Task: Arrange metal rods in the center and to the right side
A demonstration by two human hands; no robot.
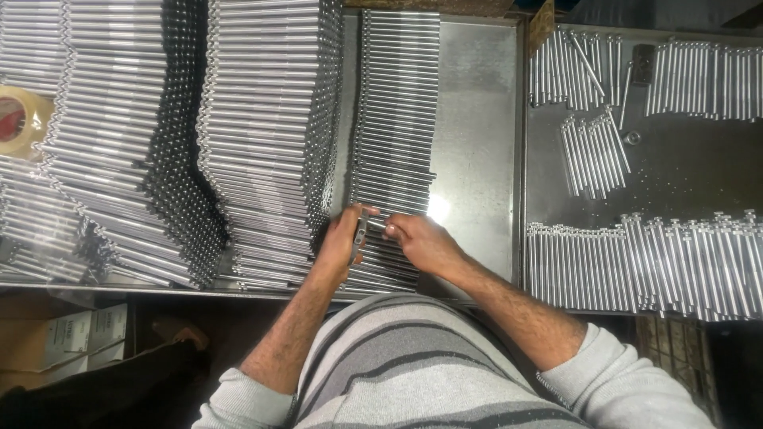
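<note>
At far left, a roll of tape [14, 119] beside tall stacks of metal rods [262, 119] on a steel tray [477, 119]. In the middle, left hand [343, 238] closed around a small metal tool [361, 238], held upright over a low row of rods [397, 103]. Just beside, right hand [421, 241], fingertips pinching one rod end [380, 226] against the tool. At right, loose bolts [592, 151] in a second tray [683, 175].

Tape roll [14, 119] cut by left edge; rod stacks [262, 32] cropped at top.
</note>
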